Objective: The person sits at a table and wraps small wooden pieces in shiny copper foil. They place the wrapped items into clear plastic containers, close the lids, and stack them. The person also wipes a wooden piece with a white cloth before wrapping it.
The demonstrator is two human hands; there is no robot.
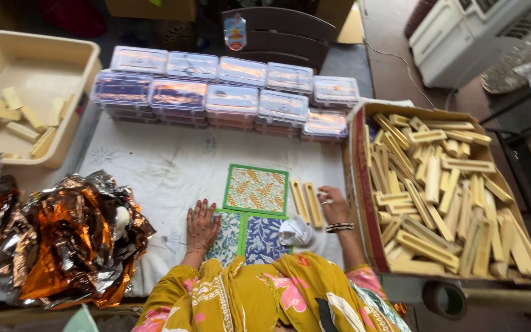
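left hand (202,224) flat, fingers spread, right hand (333,205) loosely curled

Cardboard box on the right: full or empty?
Nearly full: the cardboard box holds wooden pieces heaped close to its rim.

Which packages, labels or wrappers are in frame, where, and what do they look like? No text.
Clear lidded boxes: two rows at the cloth's far edge, rectangular, orange-red contents.
Cardboard carton: right of the right hand, open, full of pale wooden strips.
Beige tub: far left, holds a few pale blocks.
Foil wrappers: near left, crumpled, orange and silver.
Hanging tag: top centre, small, blue and red.
Printed cards: by the left hand, green-bordered squares.
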